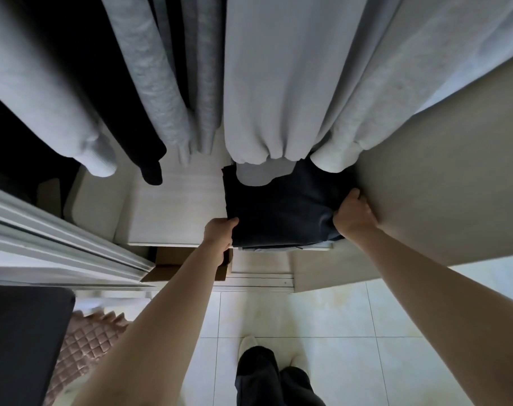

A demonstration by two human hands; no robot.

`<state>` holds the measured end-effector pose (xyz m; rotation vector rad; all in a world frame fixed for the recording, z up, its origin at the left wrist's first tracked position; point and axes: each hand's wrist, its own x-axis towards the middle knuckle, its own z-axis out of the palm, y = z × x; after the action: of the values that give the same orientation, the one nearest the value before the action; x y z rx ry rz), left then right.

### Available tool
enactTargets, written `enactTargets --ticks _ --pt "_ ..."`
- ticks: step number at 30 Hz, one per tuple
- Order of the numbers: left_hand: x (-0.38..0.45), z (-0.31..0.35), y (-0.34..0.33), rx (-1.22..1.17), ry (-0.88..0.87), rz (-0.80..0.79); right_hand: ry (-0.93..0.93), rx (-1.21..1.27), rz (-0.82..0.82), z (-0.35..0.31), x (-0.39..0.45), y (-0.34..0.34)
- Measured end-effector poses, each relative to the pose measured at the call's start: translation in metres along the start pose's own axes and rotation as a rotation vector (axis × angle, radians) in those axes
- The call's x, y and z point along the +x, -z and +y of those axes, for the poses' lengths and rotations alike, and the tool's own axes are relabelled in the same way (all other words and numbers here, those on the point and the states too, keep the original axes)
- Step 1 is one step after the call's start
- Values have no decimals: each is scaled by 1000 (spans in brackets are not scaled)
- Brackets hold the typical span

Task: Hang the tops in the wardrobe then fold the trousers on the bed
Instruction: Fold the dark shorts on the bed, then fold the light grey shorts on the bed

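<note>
The folded dark trousers [281, 209] are lying flat on the pale wardrobe shelf [173, 206], on top of a paler folded garment, long axis running away from me toward the back. My left hand [218, 237] is gripping the near left corner, fingers curled under. My right hand [355, 213] is pinching the near right edge beside the wardrobe wall [443, 186]. Grey tops [278, 83] are hanging above.

My fingers [355, 202] meet matt dark cloth in the folded trousers [281, 209], lying on a pale, smooth wood-grain shelf [173, 206]. Above hang soft fleecy grey tops [278, 83]; below, glossy tile floor [352, 323].
</note>
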<state>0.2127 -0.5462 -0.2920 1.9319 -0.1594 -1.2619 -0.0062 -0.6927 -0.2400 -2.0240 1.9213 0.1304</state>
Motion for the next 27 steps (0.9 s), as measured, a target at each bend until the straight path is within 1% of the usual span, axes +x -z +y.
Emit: enactTargets --ticks 3,6,9,12,15,18,19,20,21,23,24,27 --pt "-13 -5 7 -43 35 46 -24 66 -63 -1 -7 8" --pt "-33 -8 18 -76 87 27 -39 139 -47 2 -21 21" --pt "-57 -11 28 -26 153 30 16 154 -27 6 -45 32" --pt "-83 -10 32 -22 124 41 104 115 -3 10 -68 42" --pt "-117 -12 29 -70 75 37 186 139 -22 12 -91 50" --pt "-162 -18 23 -265 30 -90 310 168 -71 18 -112 51" --pt "-176 -19 17 -330 10 -70 353 183 -94 20 -117 51" --pt "-192 -26 14 -374 -30 9 403 207 -134 19 -125 50" --pt "-205 -30 10 -367 -81 88 431 228 -163 20 -130 50" --pt "-234 -49 3 -346 -154 290 552 251 -212 22 -146 45" --pt "-245 -59 0 -342 -163 358 618 251 -230 24 -152 43" --pt "-291 -99 -15 -428 -150 540 830 205 -317 37 -176 36"
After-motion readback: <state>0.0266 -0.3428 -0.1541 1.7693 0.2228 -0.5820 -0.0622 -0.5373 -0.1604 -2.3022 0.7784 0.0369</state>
